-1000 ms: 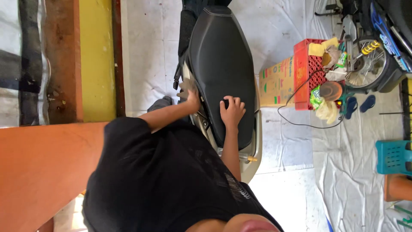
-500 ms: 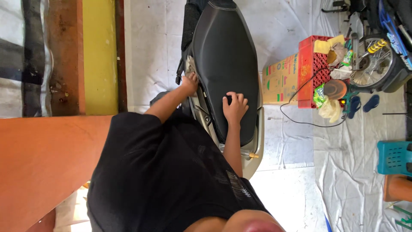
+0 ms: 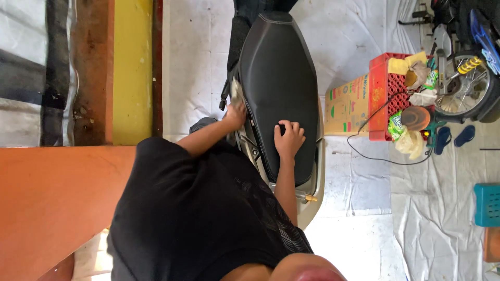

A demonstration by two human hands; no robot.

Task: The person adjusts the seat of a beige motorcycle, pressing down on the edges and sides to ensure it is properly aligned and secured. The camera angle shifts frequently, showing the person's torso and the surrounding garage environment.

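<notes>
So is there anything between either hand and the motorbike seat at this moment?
Nothing visible. The right hand rests flat on top of the black seat. The left hand is at the seat's side edge, holding a pale cloth against the bodywork there; whether it touches the seat itself cannot be told.

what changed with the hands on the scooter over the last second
The left hand slid along the scooter's side panel, away from the person's body, now pressing a pale cloth there. The right hand stayed resting on the black seat. The red crate and cardboard box stayed put.
</notes>
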